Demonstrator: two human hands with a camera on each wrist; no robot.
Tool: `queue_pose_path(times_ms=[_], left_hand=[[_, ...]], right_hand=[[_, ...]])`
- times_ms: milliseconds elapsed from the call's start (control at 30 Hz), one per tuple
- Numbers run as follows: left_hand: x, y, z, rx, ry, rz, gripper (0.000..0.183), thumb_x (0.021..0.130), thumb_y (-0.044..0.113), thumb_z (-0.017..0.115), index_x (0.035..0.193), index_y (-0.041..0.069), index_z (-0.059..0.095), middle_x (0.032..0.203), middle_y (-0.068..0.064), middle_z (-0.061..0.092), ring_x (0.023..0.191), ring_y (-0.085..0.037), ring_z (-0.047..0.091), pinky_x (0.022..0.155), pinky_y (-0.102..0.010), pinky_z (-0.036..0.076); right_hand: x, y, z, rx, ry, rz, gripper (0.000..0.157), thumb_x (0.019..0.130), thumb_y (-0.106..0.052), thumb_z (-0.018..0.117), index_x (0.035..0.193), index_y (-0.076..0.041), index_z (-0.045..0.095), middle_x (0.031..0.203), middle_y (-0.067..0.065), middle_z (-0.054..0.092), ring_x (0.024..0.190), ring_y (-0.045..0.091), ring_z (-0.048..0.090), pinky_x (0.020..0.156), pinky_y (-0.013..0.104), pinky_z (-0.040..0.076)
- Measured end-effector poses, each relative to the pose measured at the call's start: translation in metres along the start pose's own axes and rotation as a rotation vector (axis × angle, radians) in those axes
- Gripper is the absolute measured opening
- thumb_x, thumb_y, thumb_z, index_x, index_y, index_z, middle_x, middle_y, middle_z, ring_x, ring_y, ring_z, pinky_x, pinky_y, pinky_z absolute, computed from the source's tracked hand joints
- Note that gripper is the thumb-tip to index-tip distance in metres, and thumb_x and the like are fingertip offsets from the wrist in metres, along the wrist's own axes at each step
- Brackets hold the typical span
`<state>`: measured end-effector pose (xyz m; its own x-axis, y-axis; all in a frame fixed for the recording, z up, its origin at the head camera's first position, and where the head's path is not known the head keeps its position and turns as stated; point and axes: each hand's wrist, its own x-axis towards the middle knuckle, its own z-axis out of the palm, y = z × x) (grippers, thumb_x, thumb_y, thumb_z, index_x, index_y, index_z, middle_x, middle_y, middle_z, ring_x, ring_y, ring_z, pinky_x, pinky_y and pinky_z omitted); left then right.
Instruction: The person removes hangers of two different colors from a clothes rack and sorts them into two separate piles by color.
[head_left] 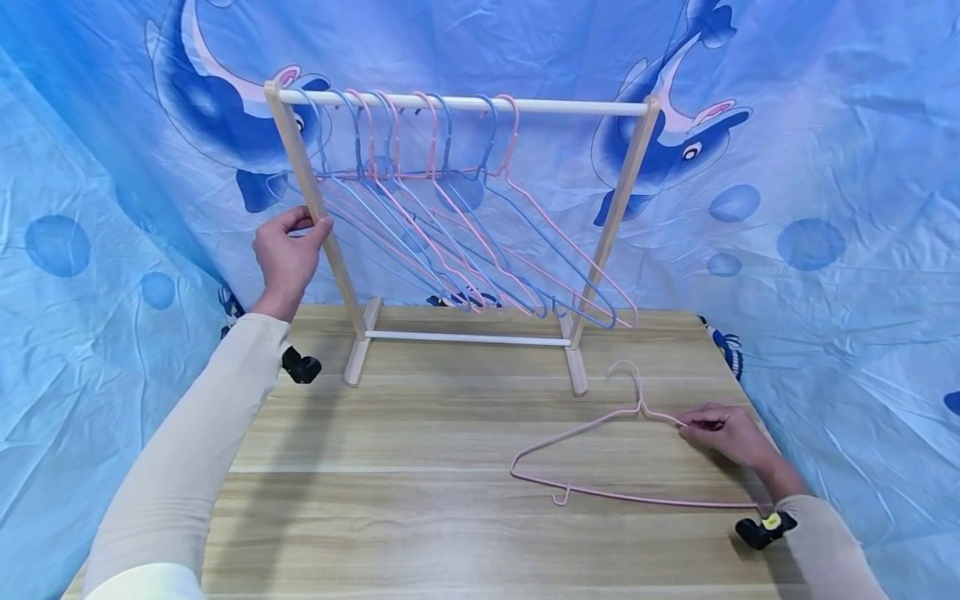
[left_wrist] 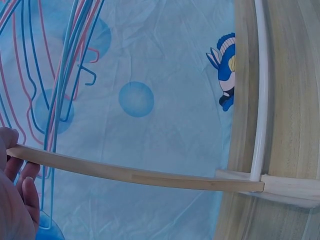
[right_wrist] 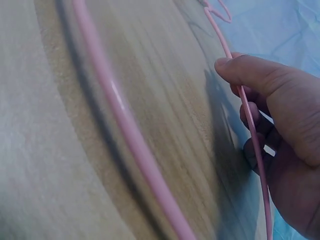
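My left hand (head_left: 288,254) grips the left wooden post (head_left: 318,200) of a small clothes rack, thumb in front and fingers behind. In the left wrist view the fingers (left_wrist: 30,192) curl round that post. My right hand (head_left: 727,433) pinches a pink clothes hanger (head_left: 573,432) by its right shoulder, low over the table at the right. Its hook points away from me and its long bottom bar faces me. The right wrist view shows the thumb (right_wrist: 245,69) pressed on the pink wire. Several blue and pink hangers (head_left: 540,221) hang from the rack's white top rail (head_left: 562,106), mostly toward the left.
The rack's feet (head_left: 576,371) stand near the back of the wood-grain table (head_left: 375,517), joined by a white lower rail (head_left: 465,337). A blue curtain (head_left: 840,167) with dolphin prints surrounds the table at the back and sides.
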<state>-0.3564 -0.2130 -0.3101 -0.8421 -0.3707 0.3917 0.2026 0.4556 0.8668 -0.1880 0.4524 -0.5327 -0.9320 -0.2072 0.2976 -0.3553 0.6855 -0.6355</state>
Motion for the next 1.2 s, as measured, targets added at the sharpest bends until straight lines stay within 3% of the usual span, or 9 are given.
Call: queue_pose_path(times_ms=[300,467,600,733,833,1000,1200], left_hand=[[0.000,0.000,0.000,0.006,0.002,0.007,0.042,0.094,0.044,0.072,0.126,0.017,0.075,0.116,-0.006,0.072,0.100,-0.013,0.067,0.078,-0.019,0.052],[0.000,0.000,-0.001,0.004,0.003,0.019,0.040,0.095,0.041,0.073,0.126,0.017,0.074,0.116,-0.006,0.072,0.099,-0.012,0.067,0.080,-0.020,0.054],[0.000,0.000,-0.001,0.008,-0.004,0.012,0.040,0.095,0.042,0.072,0.127,0.017,0.074,0.117,-0.006,0.072,0.101,-0.013,0.067,0.081,-0.022,0.054],[0.000,0.000,-0.002,0.006,-0.014,-0.003,0.041,0.095,0.043,0.072,0.128,0.018,0.074,0.118,-0.006,0.071,0.103,-0.014,0.067,0.085,-0.024,0.055],[0.000,-0.001,-0.002,0.005,-0.013,0.000,0.041,0.095,0.043,0.072,0.128,0.018,0.074,0.118,-0.006,0.071,0.103,-0.015,0.067,0.087,-0.026,0.056],[-0.001,-0.002,-0.003,0.006,-0.012,0.004,0.040,0.095,0.042,0.071,0.128,0.018,0.074,0.119,-0.007,0.071,0.103,-0.015,0.067,0.088,-0.028,0.056],[0.000,-0.001,-0.001,0.008,-0.018,0.003,0.043,0.094,0.046,0.071,0.128,0.019,0.073,0.119,-0.006,0.072,0.104,-0.016,0.067,0.090,-0.030,0.056]], right_hand=[[0.001,0.005,0.004,-0.060,-0.015,0.000,0.016,0.081,-0.002,0.084,0.095,-0.010,0.082,0.085,-0.007,0.073,0.076,-0.002,0.060,0.063,0.016,0.049],[0.004,0.003,0.002,-0.100,-0.049,0.047,0.018,0.083,-0.006,0.084,0.101,-0.007,0.080,0.083,-0.009,0.070,0.074,-0.002,0.059,0.063,0.019,0.049],[0.008,-0.007,-0.005,-0.093,-0.062,0.087,0.021,0.088,-0.012,0.082,0.107,-0.005,0.078,0.089,0.000,0.074,0.076,-0.002,0.060,0.065,0.020,0.051],[0.021,-0.028,-0.017,-0.051,-0.012,0.112,0.025,0.096,-0.017,0.074,0.115,0.000,0.075,0.103,0.013,0.076,0.083,-0.004,0.063,0.069,0.018,0.052],[0.035,-0.051,-0.028,0.036,0.010,0.158,0.035,0.102,-0.022,0.066,0.126,0.004,0.070,0.109,0.006,0.076,0.088,-0.003,0.066,0.072,0.019,0.055],[0.064,-0.094,-0.045,0.277,0.010,0.217,0.045,0.105,-0.026,0.060,0.134,0.009,0.060,0.107,-0.019,0.071,0.092,0.001,0.070,0.078,0.023,0.059],[0.098,-0.145,-0.062,0.555,0.016,0.170,0.019,0.106,-0.021,0.058,0.118,-0.020,0.074,0.106,-0.011,0.075,0.092,0.006,0.072,0.081,0.023,0.059]])
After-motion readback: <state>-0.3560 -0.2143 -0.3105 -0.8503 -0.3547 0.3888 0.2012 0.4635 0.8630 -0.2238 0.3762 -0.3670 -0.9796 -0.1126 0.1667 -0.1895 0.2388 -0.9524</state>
